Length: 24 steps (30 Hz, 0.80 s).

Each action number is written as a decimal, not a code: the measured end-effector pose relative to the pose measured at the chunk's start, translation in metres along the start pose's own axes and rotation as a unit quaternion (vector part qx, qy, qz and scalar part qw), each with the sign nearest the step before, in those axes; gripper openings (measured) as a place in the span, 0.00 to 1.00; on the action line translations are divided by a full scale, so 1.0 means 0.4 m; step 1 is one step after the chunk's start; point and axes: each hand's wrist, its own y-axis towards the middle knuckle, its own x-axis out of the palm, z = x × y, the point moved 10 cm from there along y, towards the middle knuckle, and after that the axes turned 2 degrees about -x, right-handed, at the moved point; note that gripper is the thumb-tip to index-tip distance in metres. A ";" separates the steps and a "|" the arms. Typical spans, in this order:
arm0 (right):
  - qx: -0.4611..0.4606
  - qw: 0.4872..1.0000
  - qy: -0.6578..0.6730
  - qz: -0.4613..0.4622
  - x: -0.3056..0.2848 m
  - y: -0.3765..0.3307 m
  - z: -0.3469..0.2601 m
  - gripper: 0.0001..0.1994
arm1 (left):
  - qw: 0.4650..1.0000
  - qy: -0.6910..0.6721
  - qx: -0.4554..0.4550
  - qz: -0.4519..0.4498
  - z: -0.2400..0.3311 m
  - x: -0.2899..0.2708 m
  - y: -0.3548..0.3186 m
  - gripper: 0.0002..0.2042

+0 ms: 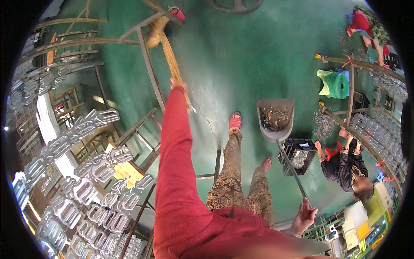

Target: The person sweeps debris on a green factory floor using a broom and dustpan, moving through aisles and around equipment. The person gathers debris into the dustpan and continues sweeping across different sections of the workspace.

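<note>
My left hand, at the end of a red sleeve, is stretched forward and closed around the handle of a straw broom. The broom's bristle head rests on the green floor beside a metal rack leg. My right hand, low on the right, grips the top of the long thin handle of a grey dustpan. The pan sits on the floor ahead of my feet and holds a pile of small scraps. My red sandal stands just left of the pan.
Metal racks hung with shiny silver metal parts fill the left side. A person in dark clothes sits on the floor at right beside a black crate. Another rack, a green mesh roll and a second person are further right.
</note>
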 end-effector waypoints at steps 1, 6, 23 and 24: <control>-0.004 1.000 -0.006 0.002 -0.004 -0.001 -0.002 0.07 | 0.999 -0.007 -0.026 -0.030 -0.063 0.057 -0.002 0.24; -0.017 1.000 -0.016 0.001 -0.018 -0.022 -0.011 0.07 | 0.988 0.149 -0.029 0.008 -0.398 0.285 -0.129 0.36; -0.060 0.998 -0.004 0.017 -0.346 -0.018 0.076 0.05 | 0.902 -0.119 0.014 -0.415 -0.466 0.263 -1.198 0.26; -0.068 0.997 0.023 0.022 -0.377 -0.020 0.089 0.05 | 0.901 -0.130 0.011 -0.415 -0.481 0.249 -1.224 0.25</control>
